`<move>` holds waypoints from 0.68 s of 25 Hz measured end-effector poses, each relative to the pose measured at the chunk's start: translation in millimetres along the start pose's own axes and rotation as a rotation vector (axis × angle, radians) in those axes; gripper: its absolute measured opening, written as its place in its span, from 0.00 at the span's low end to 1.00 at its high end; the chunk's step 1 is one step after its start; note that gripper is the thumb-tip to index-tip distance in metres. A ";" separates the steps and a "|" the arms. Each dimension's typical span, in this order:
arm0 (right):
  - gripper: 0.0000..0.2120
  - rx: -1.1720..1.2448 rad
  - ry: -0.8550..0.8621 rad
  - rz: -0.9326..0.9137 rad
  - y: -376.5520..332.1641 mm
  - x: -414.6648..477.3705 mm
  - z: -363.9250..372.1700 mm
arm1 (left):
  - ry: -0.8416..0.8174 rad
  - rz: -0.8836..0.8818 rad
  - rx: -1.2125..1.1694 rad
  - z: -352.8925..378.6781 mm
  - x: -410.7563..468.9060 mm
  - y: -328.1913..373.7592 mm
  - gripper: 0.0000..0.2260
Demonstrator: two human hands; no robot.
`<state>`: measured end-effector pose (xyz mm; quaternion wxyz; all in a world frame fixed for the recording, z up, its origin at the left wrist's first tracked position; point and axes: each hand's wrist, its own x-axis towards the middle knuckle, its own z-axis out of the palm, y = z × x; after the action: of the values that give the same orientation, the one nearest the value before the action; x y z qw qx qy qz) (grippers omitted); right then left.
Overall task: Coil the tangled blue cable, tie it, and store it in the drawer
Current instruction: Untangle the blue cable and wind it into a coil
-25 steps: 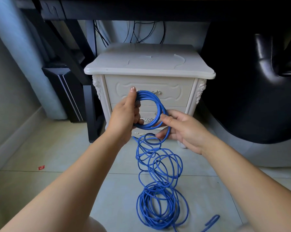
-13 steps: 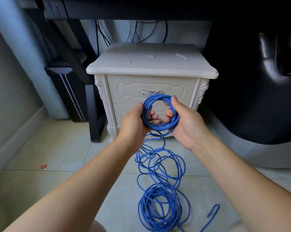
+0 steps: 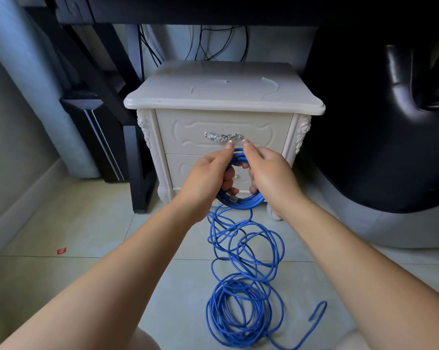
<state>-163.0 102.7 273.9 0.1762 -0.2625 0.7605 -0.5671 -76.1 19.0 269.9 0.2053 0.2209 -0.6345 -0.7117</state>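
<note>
Both of my hands are gripping one small coil (image 3: 241,202) of blue cable (image 3: 241,299): my left hand (image 3: 206,180) is curling round its left side and my right hand (image 3: 271,175) round its right, thumbs nearly meeting on top. I am holding the coil in the air, just in front of the white cabinet (image 3: 223,97). By my reckoning I am only partway through coiling: most of the cable is trailing down to the floor (image 3: 87,223) near me in loose, tangled loops, its free end (image 3: 319,309) hooking off to the right. Tying is not yet done, and the top drawer (image 3: 188,130), with its silvery handle (image 3: 222,136), is sitting closed. The cable is looking thin, smooth and springy, the floor tiles pale and glossy, the cabinet front carved.
</note>
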 end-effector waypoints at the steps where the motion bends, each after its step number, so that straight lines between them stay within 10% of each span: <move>1: 0.19 -0.003 -0.015 0.005 -0.7 1.3 -0.9 | -0.027 0.009 0.029 -0.4 0.2 1.0 0.17; 9: 0.19 0.154 -0.280 0.166 -6.4 6.0 -13.7 | -0.084 0.121 0.433 -14.2 2.5 1.6 0.14; 17: 0.12 0.459 -0.558 0.195 17.3 -3.3 -24.9 | 0.199 0.208 0.052 -16.4 3.0 3.6 0.11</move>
<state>-177.9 127.6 264.6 0.4842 -0.2868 0.5578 -0.6101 -69.1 3.6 271.7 0.3340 0.2286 -0.6488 -0.6444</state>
